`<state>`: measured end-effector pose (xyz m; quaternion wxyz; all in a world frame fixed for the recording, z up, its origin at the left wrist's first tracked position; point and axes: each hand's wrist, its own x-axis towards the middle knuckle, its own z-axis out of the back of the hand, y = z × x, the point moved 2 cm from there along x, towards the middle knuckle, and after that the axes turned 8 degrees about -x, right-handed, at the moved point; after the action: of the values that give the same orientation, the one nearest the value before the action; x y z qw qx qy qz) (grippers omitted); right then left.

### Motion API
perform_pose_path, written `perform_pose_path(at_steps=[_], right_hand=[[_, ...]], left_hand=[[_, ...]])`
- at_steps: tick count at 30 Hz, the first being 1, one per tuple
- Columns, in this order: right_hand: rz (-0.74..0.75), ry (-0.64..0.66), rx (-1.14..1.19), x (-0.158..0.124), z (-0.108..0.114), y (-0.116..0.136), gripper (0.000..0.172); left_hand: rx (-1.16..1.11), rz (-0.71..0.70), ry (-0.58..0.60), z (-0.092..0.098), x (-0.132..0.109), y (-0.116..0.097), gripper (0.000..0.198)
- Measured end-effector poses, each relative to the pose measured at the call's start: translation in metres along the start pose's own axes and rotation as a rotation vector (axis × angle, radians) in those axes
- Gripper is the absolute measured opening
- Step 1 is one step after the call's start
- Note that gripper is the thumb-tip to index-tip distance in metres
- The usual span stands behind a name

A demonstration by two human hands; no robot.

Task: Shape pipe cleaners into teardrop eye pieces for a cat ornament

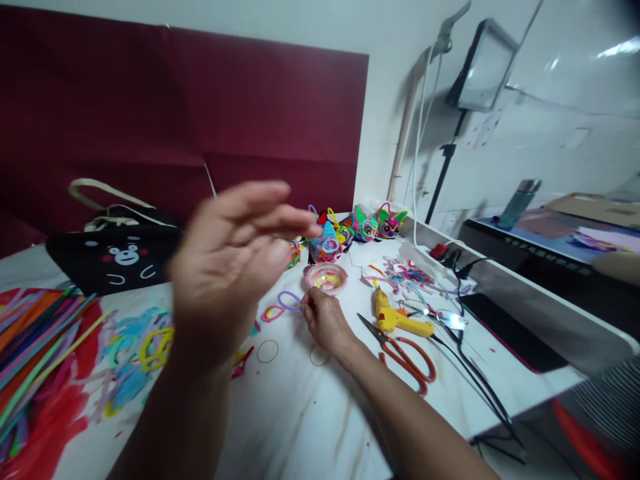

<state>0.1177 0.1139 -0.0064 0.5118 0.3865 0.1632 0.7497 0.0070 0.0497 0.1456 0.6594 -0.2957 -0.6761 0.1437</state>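
My left hand (237, 247) is raised above the table, palm turned toward the right, with its fingers stretched out and nothing in them. Motion blurs it a little. Lower down, my right hand (326, 321) has its fingers pinched together at the end of a purple pipe cleaner loop (289, 301). A pink and yellow ring-shaped loop (273, 313) lies beside the purple one. Just beyond my right fingers stands a small pink bowl (340, 283) with tiny pieces inside. Two thin tan rings, one a rubber-band-like ring (267, 341), lie on the tabletop nearby.
A yellow glue gun (400, 319) and orange-handled scissors (413, 360) lie right of my right hand. Behind are colourful animal-face ornaments (327, 243). Pipe cleaners (40, 353) and a black bag (120, 257) are at left; a dark phone (510, 333) is at right.
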Motion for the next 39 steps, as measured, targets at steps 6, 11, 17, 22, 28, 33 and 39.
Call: perform_pose_path(at_steps=[6, 11, 17, 22, 28, 33, 39], right_hand=[[0.0, -0.009, -0.002, 0.004, 0.019, 0.005, 0.01], [0.034, 0.019, 0.004, 0.002, 0.03, 0.009, 0.01], [0.077, 0.096, -0.02, -0.01, 0.031, 0.001, 0.012], [0.131, 0.15, -0.004, -0.023, 0.025, -0.006, 0.012], [0.151, 0.186, 0.087, -0.029, 0.02, -0.007, 0.013], [0.121, 0.177, 0.149, -0.03, 0.019, -0.009, 0.01], [0.059, 0.153, 0.224, -0.031, 0.016, -0.01, 0.016]], left_hand=[[0.58, 0.204, 0.257, 0.036, -0.024, 0.092, 0.02], [0.693, 0.241, 0.328, 0.052, -0.056, 0.101, 0.024], [0.576, 0.448, 0.2, 0.053, -0.08, 0.113, 0.021], [0.352, 0.719, 0.099, 0.053, -0.103, 0.129, 0.022], [0.274, 0.872, 0.102, 0.051, -0.111, 0.13, 0.025], [0.212, 0.916, 0.11, 0.051, -0.113, 0.133, 0.025], [0.113, 0.933, 0.099, 0.05, -0.115, 0.134, 0.023]])
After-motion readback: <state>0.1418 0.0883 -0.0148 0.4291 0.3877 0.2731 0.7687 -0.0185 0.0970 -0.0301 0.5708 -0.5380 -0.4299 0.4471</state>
